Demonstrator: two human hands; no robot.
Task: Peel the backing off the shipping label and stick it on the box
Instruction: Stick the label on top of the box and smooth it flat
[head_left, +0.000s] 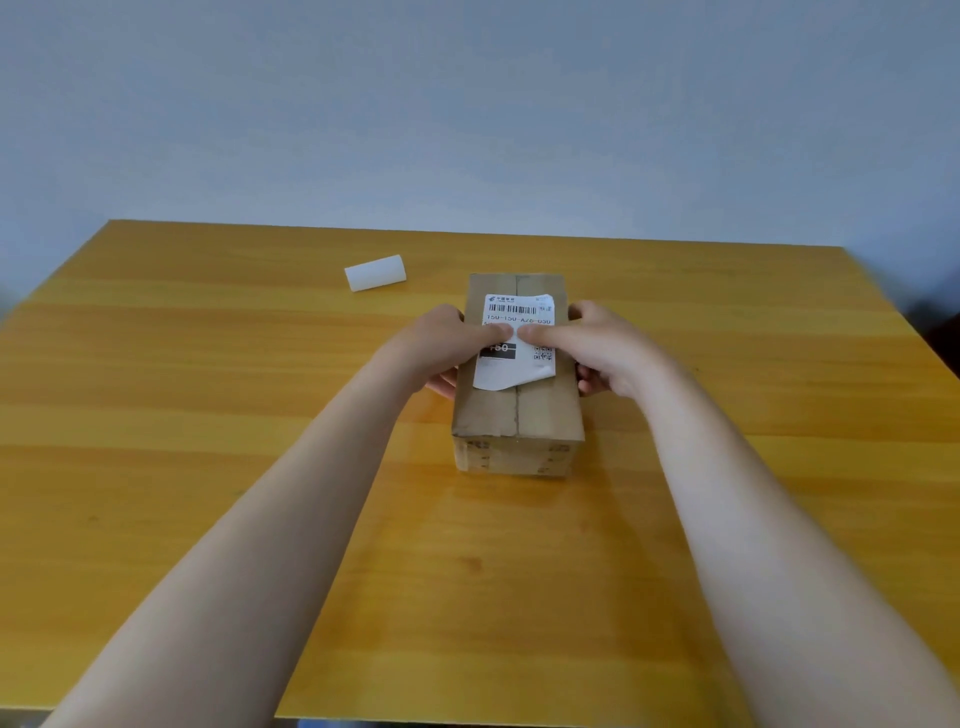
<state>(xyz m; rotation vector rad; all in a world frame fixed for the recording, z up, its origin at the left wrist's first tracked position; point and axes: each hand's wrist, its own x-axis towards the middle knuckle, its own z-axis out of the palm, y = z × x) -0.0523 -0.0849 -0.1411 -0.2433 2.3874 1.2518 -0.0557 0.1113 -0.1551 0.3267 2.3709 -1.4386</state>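
A brown cardboard box (519, 410) lies lengthwise in the middle of the table. The white shipping label (514, 371), printed with a barcode and QR code, lies on the far half of the box's top. Its near corners curl up off the cardboard. My left hand (447, 345) grips the box's left side, thumb pressing on the label's middle. My right hand (597, 345) grips the right side, its thumb also on the label, tip to tip with the other thumb.
A curled white sheet, rolled into a tube (375, 273), lies on the yellow wooden table (208, 415) behind and left of the box. A pale wall stands behind the table's far edge.
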